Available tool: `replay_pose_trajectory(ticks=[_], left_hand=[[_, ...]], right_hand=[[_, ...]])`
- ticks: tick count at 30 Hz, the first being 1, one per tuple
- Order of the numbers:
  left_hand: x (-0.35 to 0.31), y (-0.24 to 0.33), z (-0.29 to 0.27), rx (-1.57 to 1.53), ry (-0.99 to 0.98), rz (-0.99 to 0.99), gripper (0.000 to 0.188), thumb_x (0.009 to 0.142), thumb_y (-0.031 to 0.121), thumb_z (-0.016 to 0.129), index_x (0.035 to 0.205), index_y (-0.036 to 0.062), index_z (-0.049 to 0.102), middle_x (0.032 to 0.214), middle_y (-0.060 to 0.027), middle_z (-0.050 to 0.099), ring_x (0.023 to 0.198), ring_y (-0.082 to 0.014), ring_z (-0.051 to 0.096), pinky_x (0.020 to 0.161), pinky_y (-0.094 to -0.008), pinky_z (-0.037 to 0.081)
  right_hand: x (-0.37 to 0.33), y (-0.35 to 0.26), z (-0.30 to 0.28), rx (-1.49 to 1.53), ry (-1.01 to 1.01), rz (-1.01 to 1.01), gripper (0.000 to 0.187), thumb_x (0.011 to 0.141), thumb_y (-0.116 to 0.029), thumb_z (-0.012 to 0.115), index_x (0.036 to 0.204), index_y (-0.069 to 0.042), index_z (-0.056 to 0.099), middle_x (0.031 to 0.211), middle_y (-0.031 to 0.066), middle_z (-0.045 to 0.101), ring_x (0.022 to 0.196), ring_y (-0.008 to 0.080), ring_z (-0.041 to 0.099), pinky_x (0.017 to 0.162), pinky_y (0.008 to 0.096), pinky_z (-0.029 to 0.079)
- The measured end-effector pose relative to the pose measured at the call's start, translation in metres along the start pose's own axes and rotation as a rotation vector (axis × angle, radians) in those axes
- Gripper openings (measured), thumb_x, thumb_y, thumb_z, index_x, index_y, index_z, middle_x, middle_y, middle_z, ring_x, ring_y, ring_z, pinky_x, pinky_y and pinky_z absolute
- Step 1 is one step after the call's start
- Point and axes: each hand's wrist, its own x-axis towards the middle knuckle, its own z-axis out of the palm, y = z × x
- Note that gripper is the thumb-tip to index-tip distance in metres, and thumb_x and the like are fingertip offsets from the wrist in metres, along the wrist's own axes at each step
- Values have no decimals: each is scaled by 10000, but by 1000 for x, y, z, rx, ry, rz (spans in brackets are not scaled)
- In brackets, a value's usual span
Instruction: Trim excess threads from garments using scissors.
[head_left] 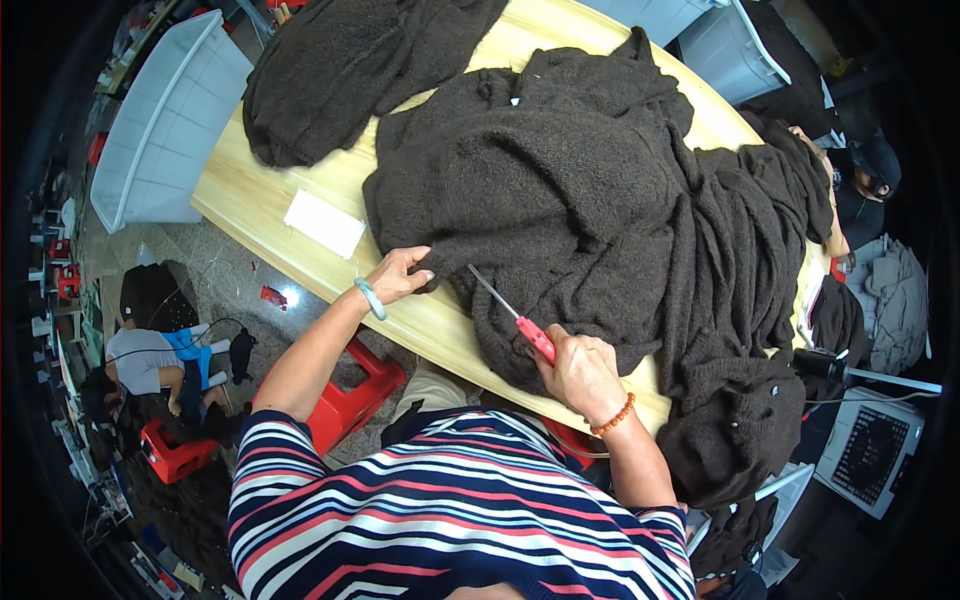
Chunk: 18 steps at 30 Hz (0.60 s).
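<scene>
A large dark brown knitted garment (520, 190) lies heaped across the pale wooden table (225, 190). At its near left edge my left hand (398, 275) is closed, thumb and fingers pinching a bit of the knit. My right hand (585, 375) grips a slim tool (537, 340) with a red handle and a narrow metal shaft. The shaft points up and left over the knit, its tip a short way from my left hand. Whether the tip touches the fabric I cannot tell. A white slip of card (325, 224) rests on the table beside the garment.
Another dark knit pile (360, 75) covers the table's far left. Grey plastic bins (165, 130) stand around the table. A co-worker (865, 190) is at the right end; another person (150, 365) sits at left. A red stool (355, 395) is by my left side.
</scene>
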Motion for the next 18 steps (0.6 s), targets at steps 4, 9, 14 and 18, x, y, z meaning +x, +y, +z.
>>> replay_pose_trajectory(ticks=[4, 9, 14, 18], left_hand=[[5, 22, 11, -75, -84, -186, 405, 913, 72, 615, 1288, -48, 518, 1241, -79, 582, 1132, -114, 511, 997, -275, 409], [8, 1, 15, -37, -79, -254, 304, 930, 157, 621, 1110, -89, 615, 1068, -53, 670, 947, -94, 592, 865, -253, 480], [10, 6, 29, -571, 101, -344, 231, 960, 165, 586, 1105, -9, 634, 1032, -34, 673, 934, -117, 617, 841, -278, 505], [11, 15, 27, -994, 138, -504, 230, 968, 180, 571, 1172, 74, 566, 1129, -94, 651, 1011, -247, 661, 804, -454, 563]], right_hand=[[-2, 6, 2, -6, 0, 5, 206, 839, -233, 642, 892, -37, 611, 627, 200, 624, 618, 368, 649, 587, 449, 518], [-7, 12, 9, -34, 40, -78, 204, 828, -229, 649, 868, -33, 612, 604, 184, 623, 589, 325, 660, 539, 417, 528], [-16, 7, 6, 47, -109, -136, 240, 859, -285, 640, 881, -47, 624, 608, 192, 615, 611, 363, 649, 568, 448, 515], [-17, 10, 8, 10, -155, -141, 226, 861, -270, 628, 892, -47, 630, 609, 188, 617, 607, 364, 647, 565, 451, 515]])
